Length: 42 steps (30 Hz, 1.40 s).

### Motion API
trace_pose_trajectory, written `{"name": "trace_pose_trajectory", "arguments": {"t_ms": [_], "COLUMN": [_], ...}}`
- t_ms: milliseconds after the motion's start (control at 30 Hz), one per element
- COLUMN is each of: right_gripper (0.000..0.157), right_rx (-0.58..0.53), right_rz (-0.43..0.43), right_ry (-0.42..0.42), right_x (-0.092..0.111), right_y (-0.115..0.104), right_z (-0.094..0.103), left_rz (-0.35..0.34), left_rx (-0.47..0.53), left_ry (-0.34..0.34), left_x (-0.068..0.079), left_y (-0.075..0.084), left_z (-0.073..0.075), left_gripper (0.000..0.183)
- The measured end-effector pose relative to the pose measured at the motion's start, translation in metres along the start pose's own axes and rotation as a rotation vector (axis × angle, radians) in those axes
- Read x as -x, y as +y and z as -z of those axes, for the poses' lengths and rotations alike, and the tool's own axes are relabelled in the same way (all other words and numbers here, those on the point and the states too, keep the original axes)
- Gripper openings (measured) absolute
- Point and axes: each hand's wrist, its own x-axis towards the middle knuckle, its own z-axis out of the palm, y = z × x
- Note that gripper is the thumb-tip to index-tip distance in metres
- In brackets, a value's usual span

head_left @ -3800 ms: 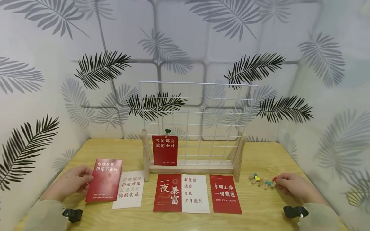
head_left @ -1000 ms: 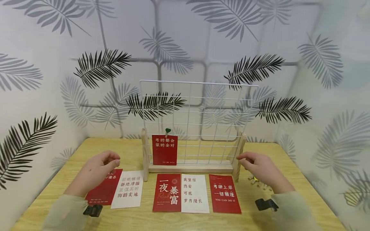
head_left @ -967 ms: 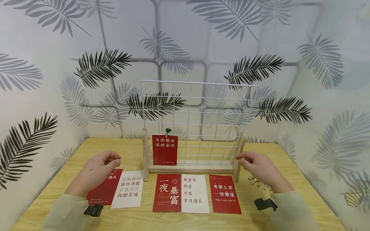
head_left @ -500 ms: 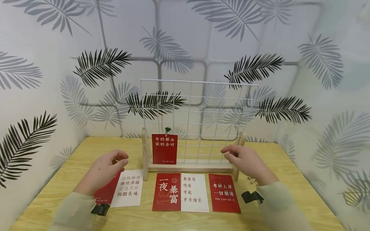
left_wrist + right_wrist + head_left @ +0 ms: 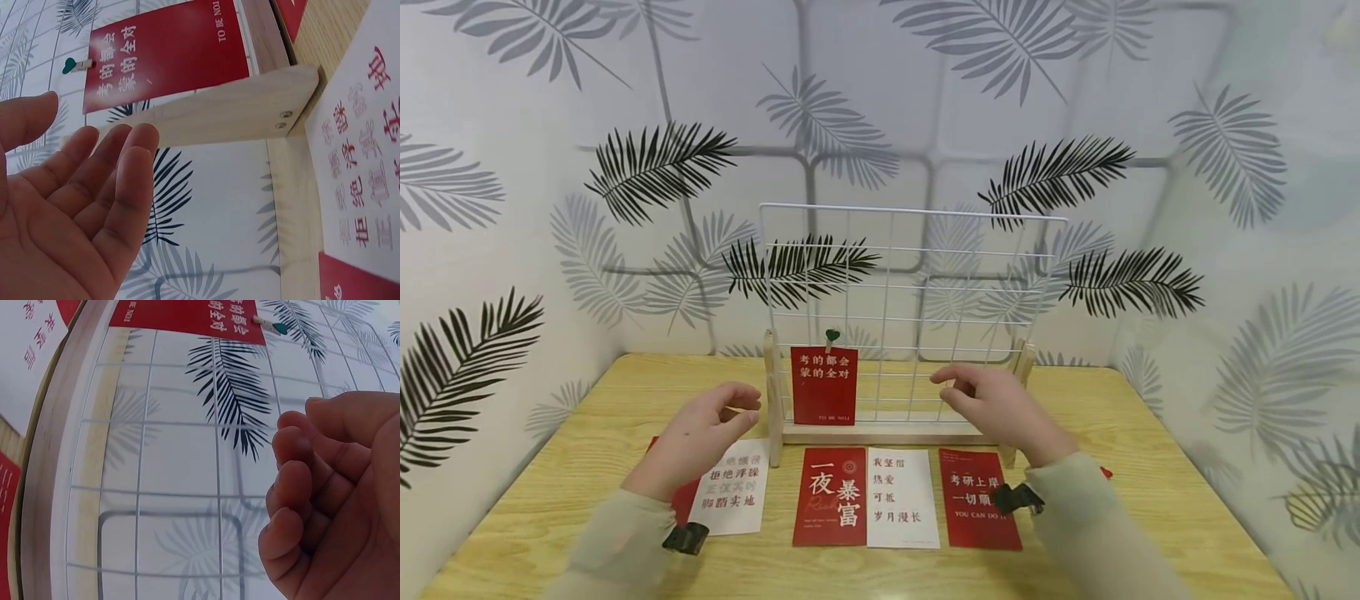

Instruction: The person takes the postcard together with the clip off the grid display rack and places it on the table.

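My left hand point(image 5: 700, 433) hovers beside the rack's left wooden post, fingers gently bent and holding nothing. Below it lie a white card point(image 5: 733, 500) and a red card point(image 5: 683, 500), which it partly hides. My right hand point(image 5: 996, 408) is held in front of the right half of a white wire grid rack point(image 5: 887, 436). In the right wrist view its loosely curled fingers hold nothing. On the grid's lower left hangs a red card point(image 5: 823, 400) under a small wooden clip with a green heart point(image 5: 832, 336).
In front of the rack lie a red card point(image 5: 830, 508), a white card point(image 5: 902, 508) and another red card point(image 5: 973, 483), partly behind my right wrist. A red clip point(image 5: 1107, 472) shows at the right of the wooden table point(image 5: 880, 575). Leaf-patterned walls stand around the table.
My left hand has let go of the left red card, and my right hand has left the red clip. Both hands have risen and moved inward towards the rack.
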Motion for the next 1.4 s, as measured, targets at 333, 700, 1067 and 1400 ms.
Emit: {"name": "trace_pose_trajectory", "arguments": {"t_ms": [333, 700, 1067, 1400], "right_gripper": [0.030, 0.035, 0.047, 0.048], "right_rx": [0.012, 0.068, 0.163, 0.368], "right_rz": [0.052, 0.127, 0.134, 0.160], "right_ry": [-0.024, -0.042, -0.071, -0.063], "right_x": [-0.017, -0.042, -0.071, -0.088], "right_y": [-0.028, -0.064, -0.093, -0.107], "right_z": [-0.007, -0.017, -0.024, -0.032], "left_rz": [0.008, 0.077, 0.140, 0.205], "left_rx": [0.056, 0.140, 0.234, 0.192], "left_ry": [-0.033, -0.092, -0.138, -0.130], "left_x": [-0.006, -0.019, -0.029, -0.034], "left_y": [0.013, 0.016, 0.014, 0.016], "left_z": [-0.018, -0.042, -0.048, -0.060], "left_gripper": [0.048, 0.073, 0.084, 0.091]}}
